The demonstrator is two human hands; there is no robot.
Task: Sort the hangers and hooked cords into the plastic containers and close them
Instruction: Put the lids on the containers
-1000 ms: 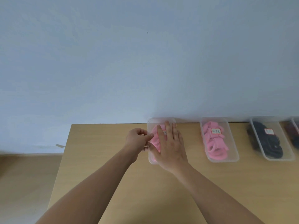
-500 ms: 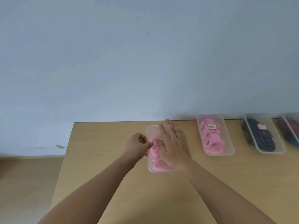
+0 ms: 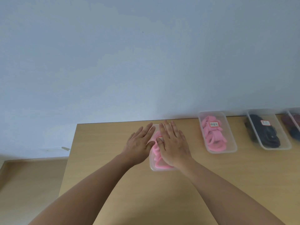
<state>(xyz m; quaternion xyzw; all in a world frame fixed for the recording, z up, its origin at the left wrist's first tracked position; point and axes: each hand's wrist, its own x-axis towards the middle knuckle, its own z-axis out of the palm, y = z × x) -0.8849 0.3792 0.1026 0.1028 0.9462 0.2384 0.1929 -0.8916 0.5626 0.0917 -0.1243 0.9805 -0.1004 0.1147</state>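
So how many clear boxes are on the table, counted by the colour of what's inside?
Pink: 2, the leftmost box and the second box.
Black: 1, the third box.
Dark reddish: 1, the fourth box, cut off at the edge.
Total: 4.

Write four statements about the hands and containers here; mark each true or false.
1. The right hand rests flat on the nearest clear plastic container of pink pieces. True.
2. The left hand grips a black cord. False: its fingers are straight and hold nothing.
3. The second clear plastic container of pink pieces bears a white label. True.
4. The clear plastic container of dark pieces stands left of both pink ones. False: it stands to their right.
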